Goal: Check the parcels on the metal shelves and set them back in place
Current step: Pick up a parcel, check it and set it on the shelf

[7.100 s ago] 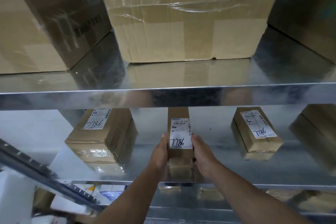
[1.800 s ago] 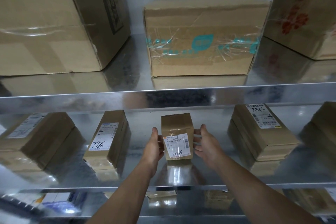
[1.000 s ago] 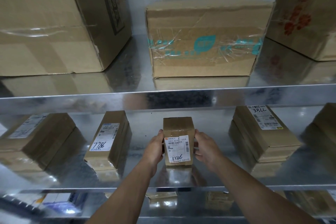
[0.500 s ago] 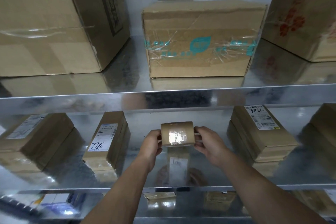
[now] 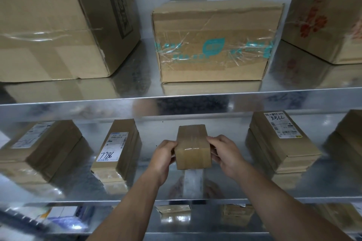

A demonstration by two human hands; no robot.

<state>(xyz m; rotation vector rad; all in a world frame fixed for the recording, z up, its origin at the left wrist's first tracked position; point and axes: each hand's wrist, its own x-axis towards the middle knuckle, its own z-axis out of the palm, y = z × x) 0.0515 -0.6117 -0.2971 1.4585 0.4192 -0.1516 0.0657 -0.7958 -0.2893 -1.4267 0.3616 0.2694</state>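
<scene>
A small brown taped parcel (image 5: 193,146) is held just above the middle metal shelf (image 5: 225,184), its plain taped sides facing me and its label out of sight. My left hand (image 5: 163,154) grips its left side and my right hand (image 5: 225,152) grips its right side. To the left, a narrow parcel (image 5: 117,146) with a white label marked 7786 lies on the same shelf.
A stack of flat parcels (image 5: 282,143) with an upside-down label sits right of my hands, another parcel (image 5: 37,146) far left. On the upper shelf stand a big carton (image 5: 58,25), a teal-taped box (image 5: 213,43) and a red-printed box (image 5: 329,25). More parcels lie below.
Both hands have turned the small parcel over, so its white label no longer faces me. It has stayed at about the same spot over the shelf.
</scene>
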